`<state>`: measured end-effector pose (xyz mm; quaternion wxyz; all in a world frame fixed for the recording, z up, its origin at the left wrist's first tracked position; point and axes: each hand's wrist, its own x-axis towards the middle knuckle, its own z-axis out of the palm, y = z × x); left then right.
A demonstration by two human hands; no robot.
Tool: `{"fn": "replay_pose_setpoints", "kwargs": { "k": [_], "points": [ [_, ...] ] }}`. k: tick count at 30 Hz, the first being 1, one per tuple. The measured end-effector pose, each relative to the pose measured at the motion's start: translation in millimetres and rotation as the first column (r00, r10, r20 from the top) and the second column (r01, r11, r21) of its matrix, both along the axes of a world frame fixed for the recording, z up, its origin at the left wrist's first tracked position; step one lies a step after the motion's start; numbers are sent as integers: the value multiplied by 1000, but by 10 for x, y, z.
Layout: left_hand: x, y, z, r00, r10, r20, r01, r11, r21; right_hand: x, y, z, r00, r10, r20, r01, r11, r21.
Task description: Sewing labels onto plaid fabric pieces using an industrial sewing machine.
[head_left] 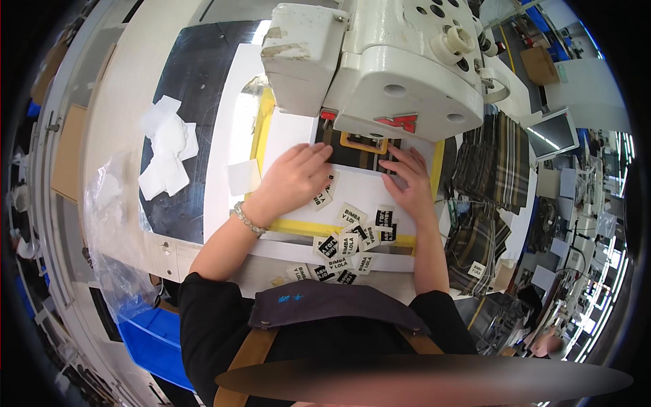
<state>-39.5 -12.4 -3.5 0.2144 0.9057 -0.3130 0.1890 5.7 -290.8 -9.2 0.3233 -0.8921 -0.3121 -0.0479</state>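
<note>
My left hand (295, 178) rests with slightly bent fingers on the left part of a dark striped fabric piece (350, 157), its thumb hidden; a beaded bracelet circles the wrist. My right hand (407, 176) has its fingers spread at the fabric's right edge. An orange rectangular frame (363, 145) lies on the fabric beneath the head of a white sewing machine (413, 95). Small cream and black printed labels (342, 261) are scattered over the white board (291, 203) and its yellow-taped edge below my hands. A blank white square (243, 178) lies left of my left hand.
Folded striped fabric stacks (491, 156) lie at the right, near a monitor (553, 132). White squares (167, 146) sit on a dark plate (176, 217) at left. A clear plastic bag (108, 224) hangs over a blue bin (152, 346). Another person (546, 346) is partly visible at lower right.
</note>
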Motion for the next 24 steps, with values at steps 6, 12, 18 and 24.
{"fn": "replay_pose_setpoints", "kwargs": {
  "k": [6, 12, 18, 24],
  "points": [
    [-257, -281, 10, 975, -85, -207, 89, 996, 12, -35, 2, 43, 1000, -8, 30, 9, 999, -43],
    [-273, -406, 90, 956, 23, -293, -2, 998, 71, -15, 4, -18, 999, 0, -33, 1, 1000, 31],
    [-206, -479, 155, 963, 98, -251, -82, 994, 76, 0, 17, -37, 998, 12, -65, -6, 996, 91],
    [-218, -479, 79, 948, 170, -270, -136, 981, 138, 2, 4, -43, 999, 9, -41, -4, 994, 110]
  ]
}}
